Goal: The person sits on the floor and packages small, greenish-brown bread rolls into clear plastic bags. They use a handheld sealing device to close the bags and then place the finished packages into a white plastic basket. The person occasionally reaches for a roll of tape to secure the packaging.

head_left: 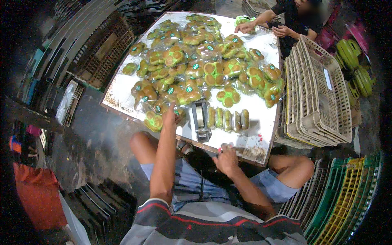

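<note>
Over the table's near edge, my left hand (170, 117) is closed, its fingertips beside clear wrapping and a bagged green-and-brown bun cluster (153, 121). What it grips is hidden. My right hand (228, 160) is curled at the front edge, with a small red-and-white bit at its fingertips, too small to name. Between the hands stands a black tape dispenser (201, 126). Right of it, several small elongated buns (227, 119) lie in a row. An apparently unlabelled flower-shaped bun cluster (228, 96) rests behind them. Farther back, bagged buns (174, 56) with green round labels are heaped.
The white table (116, 92) has worn edges. Stacked beige crates (318, 98) stand close at its right, with green and yellow crates (339, 196) lower right. Across the table, a co-worker's hand (245, 27) reaches over the far right corner. A brown crate (100, 51) leans left.
</note>
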Demonstrator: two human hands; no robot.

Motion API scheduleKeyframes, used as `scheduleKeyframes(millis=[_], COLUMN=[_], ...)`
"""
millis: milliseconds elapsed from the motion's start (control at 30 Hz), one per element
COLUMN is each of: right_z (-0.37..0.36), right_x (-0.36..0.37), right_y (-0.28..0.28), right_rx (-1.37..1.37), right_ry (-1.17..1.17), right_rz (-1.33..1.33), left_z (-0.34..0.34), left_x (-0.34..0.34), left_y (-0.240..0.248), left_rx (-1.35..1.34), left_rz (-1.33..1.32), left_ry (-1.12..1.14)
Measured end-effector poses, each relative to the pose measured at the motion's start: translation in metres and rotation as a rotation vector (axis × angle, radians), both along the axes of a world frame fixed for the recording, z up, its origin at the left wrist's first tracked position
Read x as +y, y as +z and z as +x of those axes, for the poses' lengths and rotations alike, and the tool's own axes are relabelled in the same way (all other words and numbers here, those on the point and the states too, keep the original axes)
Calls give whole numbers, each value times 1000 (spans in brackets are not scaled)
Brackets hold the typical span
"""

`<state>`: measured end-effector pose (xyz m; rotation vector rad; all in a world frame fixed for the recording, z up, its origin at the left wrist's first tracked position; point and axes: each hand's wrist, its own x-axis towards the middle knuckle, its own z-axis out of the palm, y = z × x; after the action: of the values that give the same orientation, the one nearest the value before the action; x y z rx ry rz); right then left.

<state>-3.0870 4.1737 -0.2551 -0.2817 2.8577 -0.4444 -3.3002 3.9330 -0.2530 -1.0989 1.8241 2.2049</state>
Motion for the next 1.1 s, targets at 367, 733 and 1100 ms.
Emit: scheduleKeyframes(millis=[367, 733, 1100], right_z=[-59, -17, -18], right_x=[52, 65, 49], right_y=[117, 122, 115], right_rx=[423, 55, 230], right_ry=[-277, -336, -397], right_rz=[-704, -925, -1389], left_z=[82, 169, 155], left_x=[66, 102, 91], left_y=[143, 106, 126], left_rx=[798, 361, 376], left_rz=[-208, -46, 204], left_ry=[-1021, -1254, -1142])
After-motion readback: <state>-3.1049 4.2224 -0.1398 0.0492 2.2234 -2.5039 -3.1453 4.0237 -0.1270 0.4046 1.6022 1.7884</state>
